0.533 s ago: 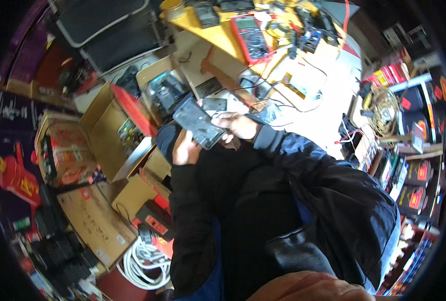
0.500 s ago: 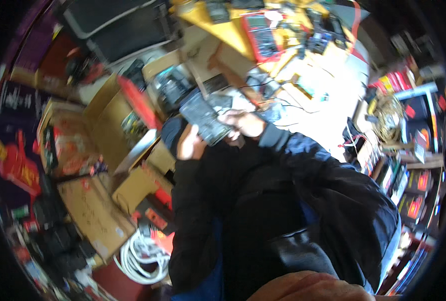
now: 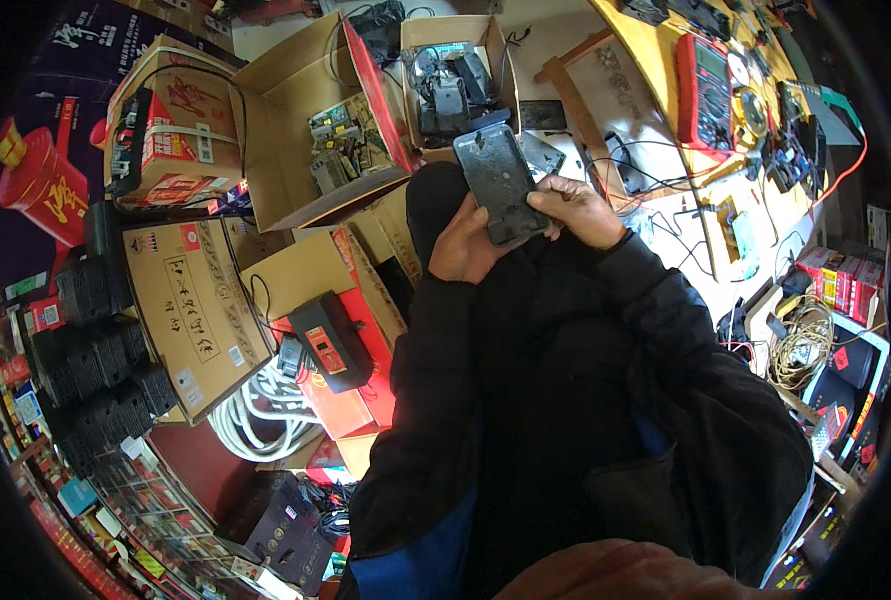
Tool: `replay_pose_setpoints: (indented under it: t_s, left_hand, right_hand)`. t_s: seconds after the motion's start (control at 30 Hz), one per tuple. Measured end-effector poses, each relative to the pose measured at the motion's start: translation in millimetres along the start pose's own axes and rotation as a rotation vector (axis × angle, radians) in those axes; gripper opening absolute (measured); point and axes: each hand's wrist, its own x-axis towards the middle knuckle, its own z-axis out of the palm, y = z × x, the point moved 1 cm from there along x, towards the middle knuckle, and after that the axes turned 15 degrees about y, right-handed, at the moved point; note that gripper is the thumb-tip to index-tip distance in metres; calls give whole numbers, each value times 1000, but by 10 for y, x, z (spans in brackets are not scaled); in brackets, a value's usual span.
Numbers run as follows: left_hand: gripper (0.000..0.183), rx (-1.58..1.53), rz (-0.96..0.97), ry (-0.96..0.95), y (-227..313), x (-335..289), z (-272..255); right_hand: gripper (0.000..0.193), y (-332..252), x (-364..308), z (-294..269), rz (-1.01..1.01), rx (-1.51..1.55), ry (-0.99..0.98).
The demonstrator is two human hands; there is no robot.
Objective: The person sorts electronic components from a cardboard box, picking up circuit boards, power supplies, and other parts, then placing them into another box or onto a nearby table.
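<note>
Over my lap I hold a dark, scuffed smartphone (image 3: 497, 180), its long side running away from me and tilted a little to the left. My left hand (image 3: 465, 245) wraps its lower left edge, with the palm partly beneath. My right hand (image 3: 583, 212) pinches the lower right edge, thumb on the upper face and fingers curled at the side. Just beyond the phone is a cardboard box of black power adapters (image 3: 455, 90). To its left, an open carton (image 3: 265, 130) contains several green circuit boards (image 3: 347, 140).
A wooden workbench (image 3: 655, 45) at the far right carries a red multimeter (image 3: 707, 95) and cables. At left are a closed cardboard box (image 3: 193, 310), a black box-shaped device (image 3: 332, 342) and a white coiled hose (image 3: 260, 415). A coil of tan cord (image 3: 800, 345) is at right.
The view has turned, so the workbench and boxes sit further right in the picture, and the blur is gone. Both hands still grip the phone, now more upright in the picture.
</note>
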Motion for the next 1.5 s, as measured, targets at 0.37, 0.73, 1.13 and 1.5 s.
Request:
replay_pose_setpoints:
  t_s: [0.37,0.73,1.13,1.5]
  left_hand:
    - [75,-195,-199,75,213,178,-99]
    - [72,-310,-210,192,256,234,-209]
    - [65,-232,-94,126,414,551,-17]
    - [44,-192,158,298,611,1072,-92]
  right_hand:
    - [60,638,2734,135,-234,-367,414]
    - [37,1154,4311,410,-311,-662,479]
    - [28,-337,2672,-209,-58,1330,-56]
    - [28,-1055,972,-413,-204,1209,56]
